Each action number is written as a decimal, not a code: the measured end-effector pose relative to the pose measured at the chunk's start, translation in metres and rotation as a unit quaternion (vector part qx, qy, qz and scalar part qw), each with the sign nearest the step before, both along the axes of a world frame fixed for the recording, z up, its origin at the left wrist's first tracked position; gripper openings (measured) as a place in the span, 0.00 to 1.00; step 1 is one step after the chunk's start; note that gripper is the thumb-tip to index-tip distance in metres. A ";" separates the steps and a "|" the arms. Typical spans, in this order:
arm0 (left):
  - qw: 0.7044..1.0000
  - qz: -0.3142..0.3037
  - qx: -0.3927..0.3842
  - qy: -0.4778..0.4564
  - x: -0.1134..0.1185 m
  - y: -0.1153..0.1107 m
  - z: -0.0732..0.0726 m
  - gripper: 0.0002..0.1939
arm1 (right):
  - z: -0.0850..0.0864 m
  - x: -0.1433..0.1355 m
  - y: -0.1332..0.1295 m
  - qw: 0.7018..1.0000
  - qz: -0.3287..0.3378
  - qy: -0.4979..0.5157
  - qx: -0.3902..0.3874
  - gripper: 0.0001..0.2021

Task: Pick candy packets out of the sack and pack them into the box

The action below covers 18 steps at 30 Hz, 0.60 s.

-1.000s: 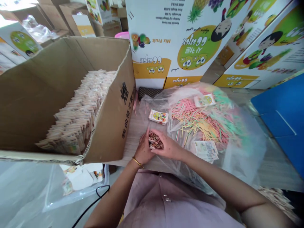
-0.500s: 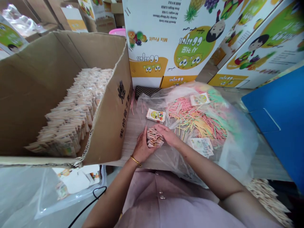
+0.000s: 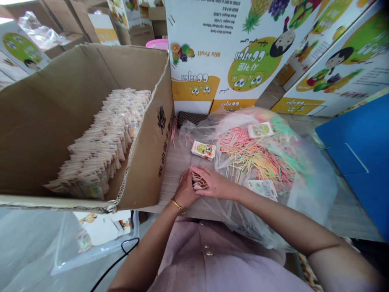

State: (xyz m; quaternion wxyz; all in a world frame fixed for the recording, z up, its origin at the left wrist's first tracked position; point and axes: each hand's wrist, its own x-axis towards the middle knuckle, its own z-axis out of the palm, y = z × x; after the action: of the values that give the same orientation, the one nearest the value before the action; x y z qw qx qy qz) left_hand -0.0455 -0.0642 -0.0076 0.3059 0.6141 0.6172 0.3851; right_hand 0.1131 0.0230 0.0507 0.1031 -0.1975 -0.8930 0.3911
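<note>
Between my two hands is a bundle of small candy packets (image 3: 199, 182), their edges showing in the gap. My left hand (image 3: 185, 190) is closed round its left side. My right hand (image 3: 217, 184) wraps over the bundle from the right, fingers reaching across its far end. Just beyond them lies a small stack of printed packets (image 3: 203, 149) on the table. To the right, a clear plastic bag (image 3: 226, 160) lies spread under a heap of pink, yellow and green candy sticks (image 3: 243, 148). More printed packets (image 3: 261, 129) rest on that heap, and others (image 3: 263, 190) lie near my right forearm.
A large open cardboard box (image 3: 148, 162) at left holds rows of filled packets (image 3: 103, 142). Printed cartons (image 3: 219, 48) stand at the back, and a blue panel (image 3: 358, 150) is at right. Below left sits a clear plastic bin (image 3: 97, 243) with cartons in it; a black cable (image 3: 112, 263) hangs nearby.
My right hand has moved over the packet bundle, covering more of it, and both hands have drawn closer together. The whole view has shifted slightly.
</note>
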 end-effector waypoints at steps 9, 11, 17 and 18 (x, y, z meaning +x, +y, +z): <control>0.996 -0.010 -0.092 0.009 -0.007 -0.051 0.035 0.49 | -0.015 -0.002 -0.010 0.994 0.028 -0.007 0.109 0.30; 0.994 -0.051 -0.100 -0.001 -0.017 -0.074 0.073 0.44 | -0.022 -0.002 -0.012 0.992 0.022 0.003 0.127 0.24; 0.959 -0.211 0.045 -0.185 -0.081 -0.153 0.177 0.25 | -0.026 -0.002 -0.004 0.995 -0.076 -0.004 0.068 0.19; 0.952 -0.156 0.134 -0.226 -0.096 -0.165 0.183 0.23 | -0.023 -0.002 -0.002 0.993 -0.107 -0.015 0.045 0.21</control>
State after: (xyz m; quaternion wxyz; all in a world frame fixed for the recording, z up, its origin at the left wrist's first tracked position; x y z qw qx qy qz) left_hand -0.1417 -0.2291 0.1755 0.4082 0.6347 0.3712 0.5410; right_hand 0.1112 0.0212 0.0280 0.1399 -0.2934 -0.8846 0.3343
